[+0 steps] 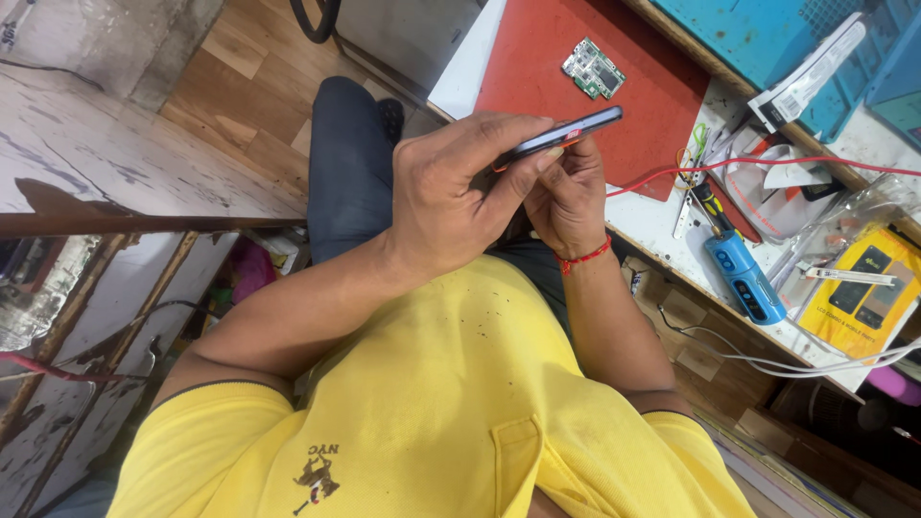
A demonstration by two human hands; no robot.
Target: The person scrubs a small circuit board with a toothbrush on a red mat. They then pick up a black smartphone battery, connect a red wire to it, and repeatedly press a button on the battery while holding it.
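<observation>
A slim dark phone is held edge-on above my lap, in front of the work table. My left hand wraps over it from the left, thumb and fingers pinching its near end. My right hand, with a red thread around the wrist, sits just under the phone, and its fingertips press against the underside. An orange-red strip shows along the phone's lower edge between the fingers. What the right fingers do there is hidden.
A red mat on the white table carries a small green circuit board. To the right lie a blue handheld tool, a screwdriver, a red wire, white cables and a yellow package.
</observation>
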